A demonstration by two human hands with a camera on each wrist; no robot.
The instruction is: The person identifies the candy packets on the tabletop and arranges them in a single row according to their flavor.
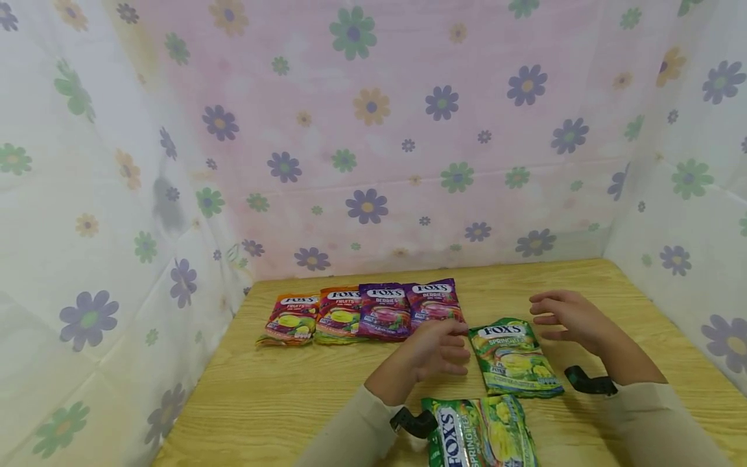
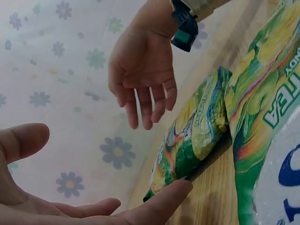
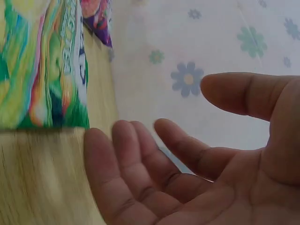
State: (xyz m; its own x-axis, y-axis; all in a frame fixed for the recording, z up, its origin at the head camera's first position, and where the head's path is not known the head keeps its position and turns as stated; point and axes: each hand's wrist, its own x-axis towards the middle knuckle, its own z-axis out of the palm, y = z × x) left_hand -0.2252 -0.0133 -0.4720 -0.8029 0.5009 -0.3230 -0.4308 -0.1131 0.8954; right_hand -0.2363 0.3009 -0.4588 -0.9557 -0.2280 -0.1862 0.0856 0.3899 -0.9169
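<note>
A green Fox's spring tea candy bag (image 1: 513, 360) lies on the table between my two hands. My left hand (image 1: 439, 350) is at its left side, palm turned toward it, fingers loosely bent and holding nothing. To its right, my right hand (image 1: 574, 321) hovers with fingers spread and relaxed, also holding nothing. In the right wrist view, the fingertips (image 3: 98, 145) show close by the corner of the green bag (image 3: 47, 65). A second green spring tea bag (image 1: 481, 431) lies sideways nearer to me, below the left wrist.
Along the back left stand two orange fruits candy bags (image 1: 292, 321) and two purple berries bags (image 1: 385, 314), side by side in a row. The wooden table (image 1: 280, 402) is enclosed at the back and sides by flower-patterned cloth (image 1: 408, 162).
</note>
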